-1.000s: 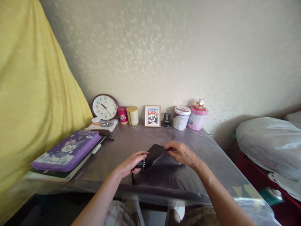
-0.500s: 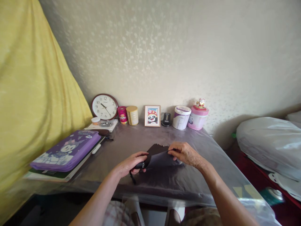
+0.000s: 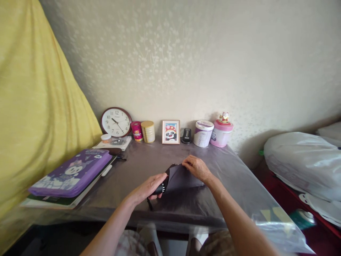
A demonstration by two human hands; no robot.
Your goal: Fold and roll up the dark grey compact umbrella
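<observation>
A black folding umbrella (image 3: pixel 183 179) lies low over the table, its dark cloth partly loose and fanned out to the right of the handle. My left hand (image 3: pixel 151 186) is closed around the black handle end, which carries white lettering, and a short black strap (image 3: pixel 150 204) hangs below it. With fingers pinched together, my right hand (image 3: pixel 195 167) grips the upper edge of the cloth. The umbrella's far tip is partly hidden by my right wrist.
A purple case (image 3: pixel 71 172) lies on books at the left. Along the wall stand a clock (image 3: pixel 116 122), a pink can (image 3: pixel 136 131), a yellow can (image 3: pixel 148 132), a framed panda picture (image 3: pixel 171 132), a white tub (image 3: pixel 203 134) and a pink tub (image 3: pixel 221 134).
My right hand has moved left and slightly up along the cloth's edge, drawing the flap toward the handle. My left hand still holds the handle, its fingers now flatter over it.
</observation>
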